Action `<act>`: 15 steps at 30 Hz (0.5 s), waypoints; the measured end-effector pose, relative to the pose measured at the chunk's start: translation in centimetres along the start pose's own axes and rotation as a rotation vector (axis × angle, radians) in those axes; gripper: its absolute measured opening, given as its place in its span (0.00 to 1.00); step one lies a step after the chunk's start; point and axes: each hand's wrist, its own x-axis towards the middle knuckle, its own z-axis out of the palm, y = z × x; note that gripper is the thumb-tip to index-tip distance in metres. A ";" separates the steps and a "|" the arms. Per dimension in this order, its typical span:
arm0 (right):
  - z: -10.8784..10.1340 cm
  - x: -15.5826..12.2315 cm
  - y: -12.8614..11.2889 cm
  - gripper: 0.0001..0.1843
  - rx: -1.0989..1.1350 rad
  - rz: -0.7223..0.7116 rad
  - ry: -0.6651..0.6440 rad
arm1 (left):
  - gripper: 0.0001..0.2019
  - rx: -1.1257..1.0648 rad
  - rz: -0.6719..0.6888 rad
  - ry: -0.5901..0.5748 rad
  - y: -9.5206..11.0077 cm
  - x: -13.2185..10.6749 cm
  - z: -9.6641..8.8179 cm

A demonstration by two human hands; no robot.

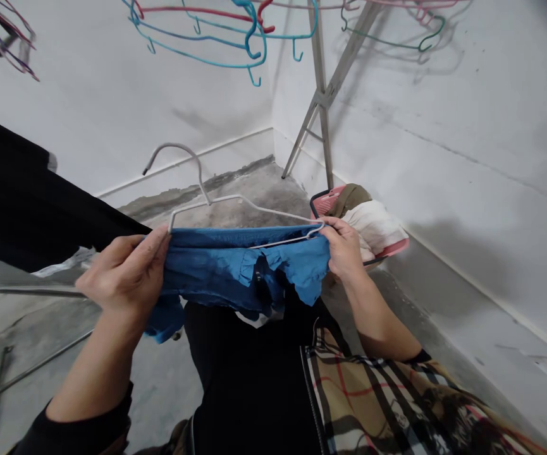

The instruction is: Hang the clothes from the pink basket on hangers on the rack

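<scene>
Holding a blue garment (211,272) with a gathered waistband, stretched sideways at a pale hanger (207,201), in front of the wearer's torso. Left hand (128,272) grasps the waistband's left end, thumb and fingers pinched together beside the hanger's corner. Right hand (344,249) pinches the opposite end, together with the hanger's right corner. Hanger hook stands above the cloth, curving left; part of the lower bar shows at the waistband opening. Garment hangs in folds below, one blue portion drooping under the left hand.

Beyond the right hand, on the concrete floor (287,189): pink basket (399,248) with white cloth (377,226) and olive cloth (353,199). Metal stand (321,99) rises behind it. Overhead, blue hanger (253,31) among red and green ones. Far left, black cloth (40,189) hangs.
</scene>
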 end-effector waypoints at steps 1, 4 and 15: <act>-0.2 0.3 0.2 0.10 -0.023 -0.037 0.015 | 0.11 0.010 0.018 -0.003 0.0 -0.2 0.1; -0.7 1.2 0.8 0.11 -0.110 -0.150 0.046 | 0.13 0.005 0.041 -0.012 0.0 -0.9 0.2; -1.1 2.9 -1.1 0.10 -0.228 -0.343 0.088 | 0.11 0.020 0.021 -0.151 0.6 -1.4 0.5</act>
